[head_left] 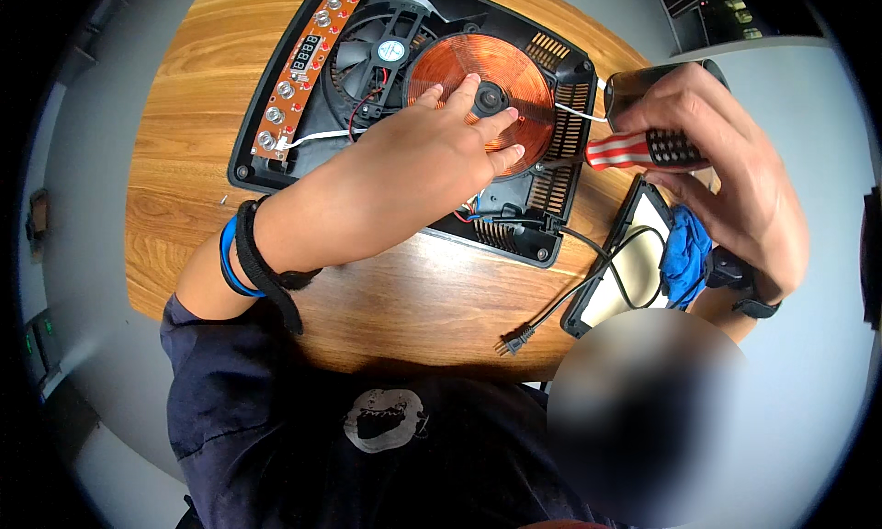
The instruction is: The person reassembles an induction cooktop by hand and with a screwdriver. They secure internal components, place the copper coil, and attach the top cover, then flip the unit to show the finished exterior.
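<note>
My left hand lies across the round copper coil, fingers spread over its windings and dark centre. The coil sits inside the open black housing of an induction cooker. In my right hand is a screwdriver with a red-and-white striped handle and a black, white-starred end. Its shaft points left to the coil's lower right edge, beside the vent slots. Whether the tip sits in a screw is too small to tell.
An orange circuit board and a fan lie left of the coil. At right are a dark rounded container, a black-framed pale panel, a blue cloth and a power plug. A wooden table carries these.
</note>
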Motion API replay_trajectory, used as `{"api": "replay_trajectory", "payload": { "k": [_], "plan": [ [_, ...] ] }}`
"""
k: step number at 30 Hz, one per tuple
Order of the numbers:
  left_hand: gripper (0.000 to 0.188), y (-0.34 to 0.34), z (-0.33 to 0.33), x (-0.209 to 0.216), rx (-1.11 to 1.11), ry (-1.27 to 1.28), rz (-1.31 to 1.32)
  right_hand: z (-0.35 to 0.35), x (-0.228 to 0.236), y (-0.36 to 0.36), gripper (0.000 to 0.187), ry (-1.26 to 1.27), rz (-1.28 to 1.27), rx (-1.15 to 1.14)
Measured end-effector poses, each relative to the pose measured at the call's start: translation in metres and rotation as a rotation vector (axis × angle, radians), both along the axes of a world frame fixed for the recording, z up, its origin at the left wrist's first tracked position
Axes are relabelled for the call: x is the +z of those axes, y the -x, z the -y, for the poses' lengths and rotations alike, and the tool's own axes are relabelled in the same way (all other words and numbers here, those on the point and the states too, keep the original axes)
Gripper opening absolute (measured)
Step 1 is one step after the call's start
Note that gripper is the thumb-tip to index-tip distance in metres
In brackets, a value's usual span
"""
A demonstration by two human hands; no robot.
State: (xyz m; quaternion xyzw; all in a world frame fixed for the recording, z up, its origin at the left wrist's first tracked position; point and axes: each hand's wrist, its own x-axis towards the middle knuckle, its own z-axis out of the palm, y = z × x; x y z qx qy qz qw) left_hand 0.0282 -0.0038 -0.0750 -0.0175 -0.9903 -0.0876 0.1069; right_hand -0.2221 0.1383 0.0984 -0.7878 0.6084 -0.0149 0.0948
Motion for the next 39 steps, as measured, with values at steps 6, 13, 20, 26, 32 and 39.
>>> {"api": "replay_trajectory", "payload": {
  "k": [6,13,20,26,32,39],
  "plan": [
    [0.055,0.001,0.000,0.000,0.001,0.015,-0.001,-0.007,-0.017,-0.011,0.042,0.155,-0.147,-0.255],
    [0.055,0.002,-0.002,0.002,0.008,0.045,0.017,-0.004,0.002,0.003,0.037,-0.019,0.044,0.141],
    [0.054,0.001,-0.001,0.000,0.015,0.040,-0.007,-0.015,-0.014,-0.025,0.036,0.123,-0.252,-0.407],
    [0.054,0.003,-0.001,-0.002,-0.004,0.020,-0.009,-0.025,-0.010,-0.005,0.037,0.117,0.019,-0.048],
    [0.054,0.002,0.000,-0.003,-0.001,0.046,-0.003,-0.030,-0.018,-0.010,0.039,0.117,0.024,-0.273],
    [0.055,0.003,-0.002,0.005,0.006,0.015,0.026,-0.029,-0.016,-0.014,0.045,0.195,-0.009,-0.143]
  ]
}}
